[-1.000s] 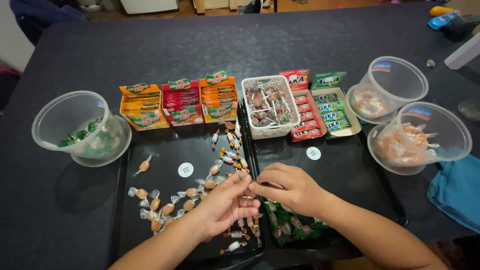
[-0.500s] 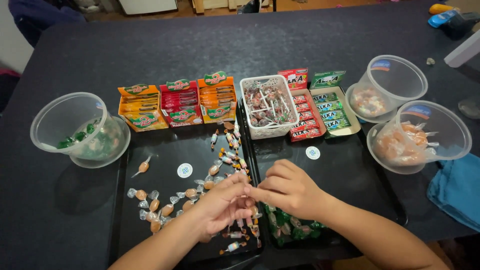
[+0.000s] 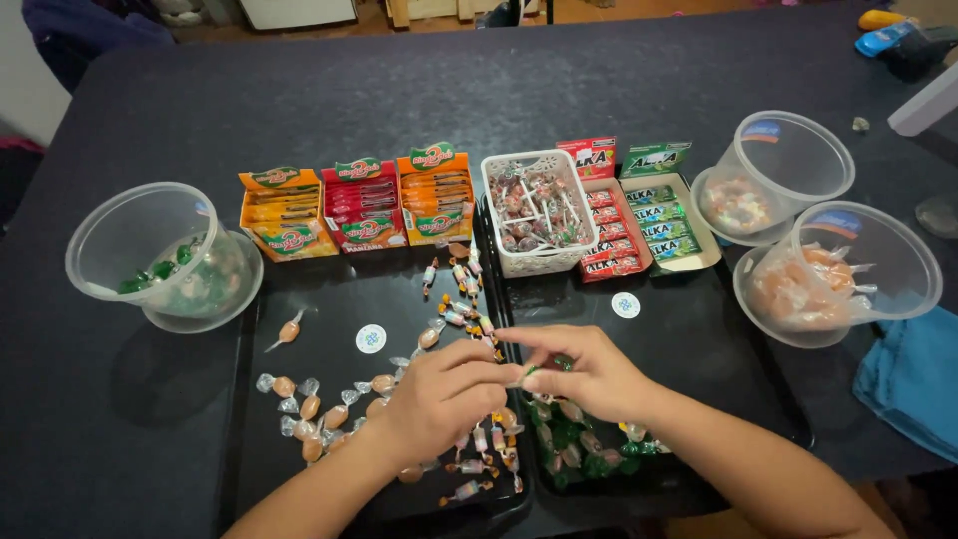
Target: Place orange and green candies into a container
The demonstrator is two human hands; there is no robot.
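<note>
Our left hand and right hand pinch one green-wrapped candy together, orange wrapped candies scattered left of that grip.

Dark table; carried two black trays, clear tubs at either end, candy boxes, a white basket, a blue cloth.

1. Both bare forearms rise from the bottom edge and converge toward the middle.
2. The left hand lies palm down, knuckles up, fingers curled and pointing right.
3. The right hand lies palm down, fingers bent left.
4. The fingertips of both hands meet, pinched together.
</note>
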